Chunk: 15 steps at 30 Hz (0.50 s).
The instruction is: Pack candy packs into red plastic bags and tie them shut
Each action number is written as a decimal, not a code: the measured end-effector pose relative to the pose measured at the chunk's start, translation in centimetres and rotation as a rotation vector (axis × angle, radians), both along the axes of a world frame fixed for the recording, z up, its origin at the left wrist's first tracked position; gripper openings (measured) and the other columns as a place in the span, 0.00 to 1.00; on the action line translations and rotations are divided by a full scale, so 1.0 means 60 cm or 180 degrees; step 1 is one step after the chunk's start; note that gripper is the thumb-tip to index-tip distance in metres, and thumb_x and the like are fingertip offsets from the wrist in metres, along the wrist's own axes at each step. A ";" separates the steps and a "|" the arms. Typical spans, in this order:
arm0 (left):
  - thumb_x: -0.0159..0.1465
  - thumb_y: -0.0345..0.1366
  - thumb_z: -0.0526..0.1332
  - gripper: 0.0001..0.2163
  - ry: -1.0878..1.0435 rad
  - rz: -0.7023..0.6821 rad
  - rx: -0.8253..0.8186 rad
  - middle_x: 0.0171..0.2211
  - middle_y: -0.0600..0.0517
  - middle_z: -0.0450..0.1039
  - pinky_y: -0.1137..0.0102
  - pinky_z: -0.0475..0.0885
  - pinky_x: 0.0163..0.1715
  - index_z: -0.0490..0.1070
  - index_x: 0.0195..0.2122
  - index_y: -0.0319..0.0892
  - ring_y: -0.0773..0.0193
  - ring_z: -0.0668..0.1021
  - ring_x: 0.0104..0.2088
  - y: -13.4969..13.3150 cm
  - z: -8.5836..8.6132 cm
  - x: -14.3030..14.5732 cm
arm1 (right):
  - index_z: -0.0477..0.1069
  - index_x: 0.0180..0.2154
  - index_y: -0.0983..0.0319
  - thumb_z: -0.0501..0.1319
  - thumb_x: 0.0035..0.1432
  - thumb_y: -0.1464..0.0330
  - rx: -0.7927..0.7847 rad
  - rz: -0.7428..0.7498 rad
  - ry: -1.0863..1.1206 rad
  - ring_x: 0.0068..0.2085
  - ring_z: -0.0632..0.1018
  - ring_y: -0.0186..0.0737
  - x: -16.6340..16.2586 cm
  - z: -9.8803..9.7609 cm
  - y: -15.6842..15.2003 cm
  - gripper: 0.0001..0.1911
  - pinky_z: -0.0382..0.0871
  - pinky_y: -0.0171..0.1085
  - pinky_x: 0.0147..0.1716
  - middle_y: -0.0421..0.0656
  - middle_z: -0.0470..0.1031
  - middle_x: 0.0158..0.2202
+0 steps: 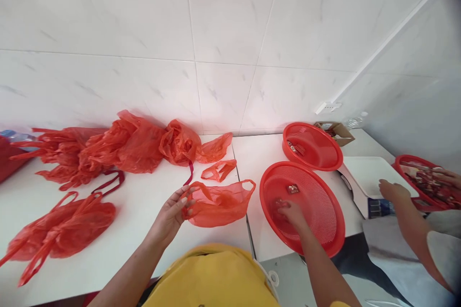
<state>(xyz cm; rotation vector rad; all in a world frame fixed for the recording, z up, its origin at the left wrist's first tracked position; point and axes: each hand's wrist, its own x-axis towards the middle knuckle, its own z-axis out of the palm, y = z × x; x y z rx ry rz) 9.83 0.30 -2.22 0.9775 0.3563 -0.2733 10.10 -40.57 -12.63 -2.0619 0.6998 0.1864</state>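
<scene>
My left hand (172,213) pinches one handle edge of a thin red plastic bag (219,208), which lies partly opened on the white table in front of me. Inside a red perforated plastic basket (326,201), my right hand (293,216) reaches down to the bottom with its fingers curled together. Something reddish shows at those fingertips, too blurred to name. A small red-brown packet (293,188) lies in the same basket, just beyond the fingers. Behind the held bag are a flat red bag (219,170) and another crumpled one (215,147).
Filled red bags (140,144) line the wall at left, with more (75,225) nearer. A second red basket (317,146) holds a few packets. At right stand a white scale (374,172), a cardboard box (340,133), a basket of packets (425,177) and a co-worker's hands (394,191).
</scene>
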 end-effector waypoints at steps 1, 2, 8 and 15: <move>0.55 0.35 0.67 0.19 -0.0031 -0.0005 0.0026 0.57 0.48 0.66 0.73 0.73 0.30 0.70 0.48 0.46 0.68 0.77 0.35 0.000 0.000 0.000 | 0.68 0.38 0.61 0.58 0.47 0.67 0.0164 -0.0018 -0.0071 0.33 0.78 0.46 0.004 0.013 0.008 0.13 0.72 0.40 0.31 0.47 0.76 0.33; 0.55 0.35 0.67 0.19 -0.0061 -0.0021 0.0057 0.57 0.48 0.65 0.74 0.73 0.29 0.70 0.49 0.47 0.69 0.76 0.34 -0.001 0.001 -0.001 | 0.67 0.41 0.61 0.58 0.49 0.66 0.0389 -0.0023 -0.0213 0.35 0.78 0.45 0.007 0.030 0.020 0.15 0.73 0.40 0.33 0.47 0.76 0.36; 0.56 0.35 0.66 0.20 -0.0134 -0.0279 0.0256 0.58 0.49 0.64 0.79 0.65 0.23 0.69 0.50 0.48 0.77 0.72 0.28 -0.006 0.003 -0.009 | 0.69 0.42 0.58 0.68 0.43 0.70 0.2843 0.0793 -0.0787 0.40 0.76 0.41 0.020 0.158 0.161 0.20 0.72 0.38 0.34 0.43 0.73 0.43; 0.57 0.36 0.66 0.20 -0.0289 -0.0585 0.0223 0.59 0.48 0.62 0.79 0.60 0.21 0.69 0.51 0.49 0.77 0.69 0.26 -0.013 0.005 -0.019 | 0.70 0.44 0.60 0.66 0.46 0.65 0.3466 0.0876 0.0593 0.37 0.77 0.42 0.031 0.117 0.328 0.20 0.71 0.40 0.34 0.45 0.76 0.40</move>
